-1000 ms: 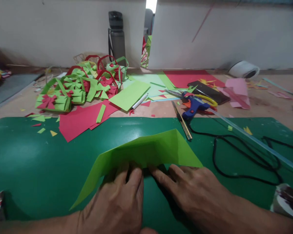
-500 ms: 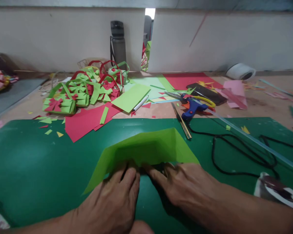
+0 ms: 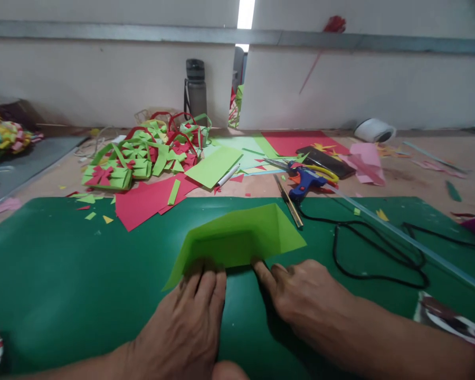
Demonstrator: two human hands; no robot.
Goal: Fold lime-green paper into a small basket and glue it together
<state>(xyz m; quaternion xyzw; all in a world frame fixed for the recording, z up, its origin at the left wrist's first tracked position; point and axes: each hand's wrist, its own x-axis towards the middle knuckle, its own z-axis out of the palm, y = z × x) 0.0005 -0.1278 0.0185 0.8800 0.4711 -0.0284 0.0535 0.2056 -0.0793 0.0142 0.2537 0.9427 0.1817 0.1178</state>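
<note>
A bright green paper sheet, creased with its far and side parts standing up, rests on the dark green mat. My left hand lies on its near left edge, fingers stretched out and side by side, tips pressing the paper; the thumb is hidden. My right hand touches the near edge further right with a stretched index finger. Its other fingers are bent and partly hidden, and I see nothing held in them. Between the hands, the sheet's near edge sits on the mat.
Small paper baskets stand at the back left by a dark bottle. Red paper overlaps the mat's far edge. A blue glue gun, its black cord, a clear glue stick and a gold cutter lie at right.
My right index finger has shifted rightward along the paper's near edge, away from my left hand. The right side of the sheet now stands clear of that hand. The camera view has tilted up.
</note>
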